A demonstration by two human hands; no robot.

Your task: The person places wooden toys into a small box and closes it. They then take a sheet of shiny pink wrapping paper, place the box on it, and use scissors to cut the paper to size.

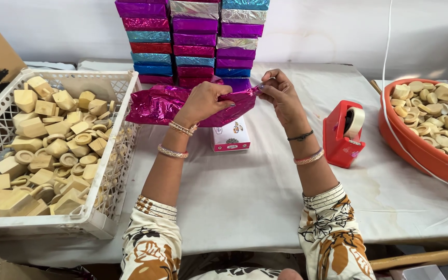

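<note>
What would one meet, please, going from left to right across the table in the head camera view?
White plastic crate of pale wooden pieces → left hand gripping the shiny pink wrapping foil → right hand pinching the foil's other end → red tape dispenser → orange tub of round wooden pieces.

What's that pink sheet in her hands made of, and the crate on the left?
The pink sheet looks like thin metallic foil wrap: shiny, finely crinkled, glinting. The crate looks like moulded white plastic: matte, with an even lattice of holes in its walls.

bare cloth (245, 192) ahead, crate (111, 171) left, tape dispenser (342, 136) right
</note>
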